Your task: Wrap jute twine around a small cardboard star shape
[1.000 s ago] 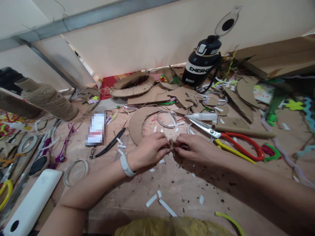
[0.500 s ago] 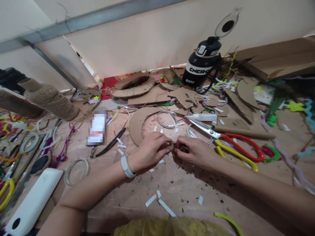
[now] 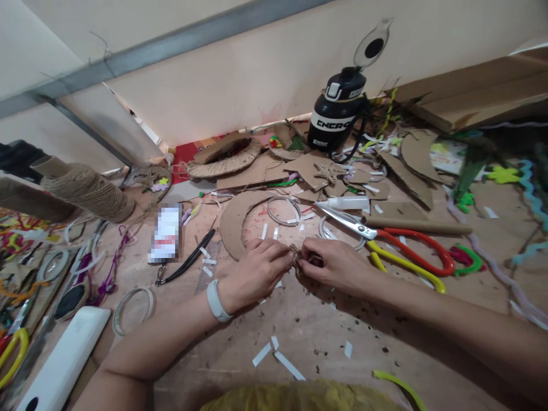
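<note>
Both hands meet over the middle of the table. My left hand (image 3: 262, 267), with a pale band on its wrist, pinches a small brown, twine-like piece (image 3: 295, 255) from the left. From the right, my right hand (image 3: 329, 260) grips the same piece with thumb and curled fingers. Most of the piece is hidden by the fingers, so its shape cannot be made out. Just beyond the left hand lies a crescent of cardboard (image 3: 231, 228). Large scissors (image 3: 363, 228) with red and yellow handles rest beyond the right hand, blades pointing left.
A black bottle (image 3: 331, 117) stands at the back. At left are a twine-wound roll (image 3: 88, 185), a phone (image 3: 166, 234) and a white elongated device (image 3: 64, 357). A twine-wrapped ring (image 3: 226, 165), a twine star (image 3: 329, 171) and a white glue tube (image 3: 346, 203) lie farther back. Paper strips (image 3: 289, 365) litter the front.
The view has shifted slightly. My left fingers have drawn closer together over the small piece, covering more of it. Both hands stay at the same spot.
</note>
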Tool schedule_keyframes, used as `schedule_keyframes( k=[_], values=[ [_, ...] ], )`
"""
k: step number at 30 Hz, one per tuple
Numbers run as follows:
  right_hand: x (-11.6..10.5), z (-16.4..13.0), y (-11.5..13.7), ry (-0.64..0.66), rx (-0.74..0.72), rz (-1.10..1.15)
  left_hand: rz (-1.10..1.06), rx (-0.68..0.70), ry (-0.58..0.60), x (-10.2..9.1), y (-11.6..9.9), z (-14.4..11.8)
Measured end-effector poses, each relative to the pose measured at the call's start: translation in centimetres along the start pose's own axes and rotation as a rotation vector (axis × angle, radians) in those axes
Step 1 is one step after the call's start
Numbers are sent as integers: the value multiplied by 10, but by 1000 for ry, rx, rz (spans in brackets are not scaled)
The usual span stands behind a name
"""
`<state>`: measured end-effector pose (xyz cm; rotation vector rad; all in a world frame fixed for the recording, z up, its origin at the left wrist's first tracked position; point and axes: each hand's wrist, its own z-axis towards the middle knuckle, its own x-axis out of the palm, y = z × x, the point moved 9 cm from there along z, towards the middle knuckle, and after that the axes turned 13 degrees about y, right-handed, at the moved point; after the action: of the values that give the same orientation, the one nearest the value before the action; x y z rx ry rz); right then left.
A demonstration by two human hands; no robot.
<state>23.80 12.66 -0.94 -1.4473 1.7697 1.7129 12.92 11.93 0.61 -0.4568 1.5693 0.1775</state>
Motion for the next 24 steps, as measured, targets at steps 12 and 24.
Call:
schedule_keyframes(
  k=[12,24],
  values=[
    [-28,-1,-7,-256,-135,-39,-86,-34,-107,-11,7,-2],
    [-21,6,-6,-82,-181,-7,-203,-222,-170,-10,31,-4]
  ],
)
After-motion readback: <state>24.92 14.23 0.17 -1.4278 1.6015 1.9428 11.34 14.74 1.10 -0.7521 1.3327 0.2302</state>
